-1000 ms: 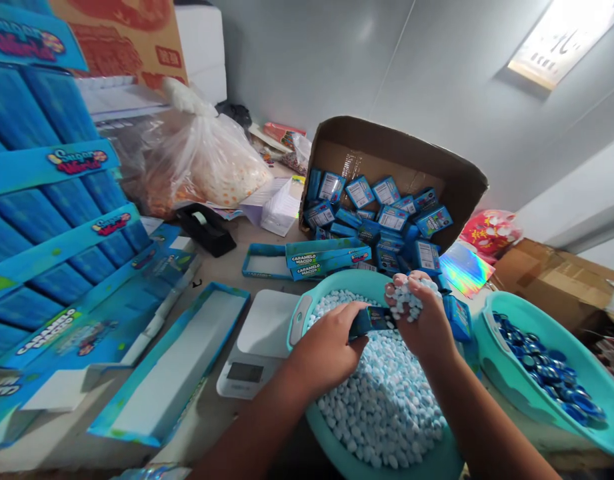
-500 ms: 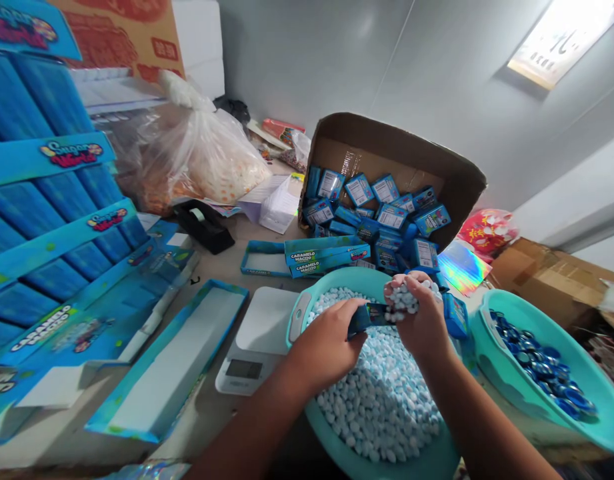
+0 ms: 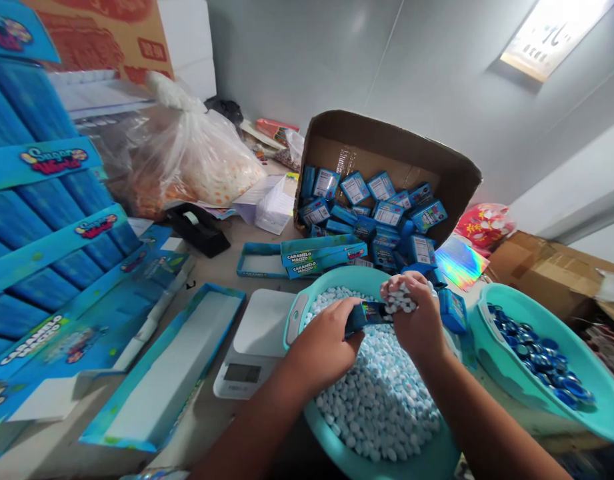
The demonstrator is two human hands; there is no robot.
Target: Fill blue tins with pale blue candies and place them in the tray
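A carton (image 3: 451, 160) stands behind the turquoise basin (image 3: 357, 277); a white scale (image 3: 261, 323) crowds the basin's left rim. Over the basin, left hand (image 3: 327, 343) and right hand (image 3: 417, 317) are curled: the left round a small box (image 3: 371, 313), the right round pale candies (image 3: 399, 300) at the box's end.

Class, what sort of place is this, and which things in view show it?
Probably a small candy-packing workspace: a turquoise plastic basin of small white and pale-blue pellets, a flat white digital scale, and a brown cardboard carton holding small blue printed boxes.
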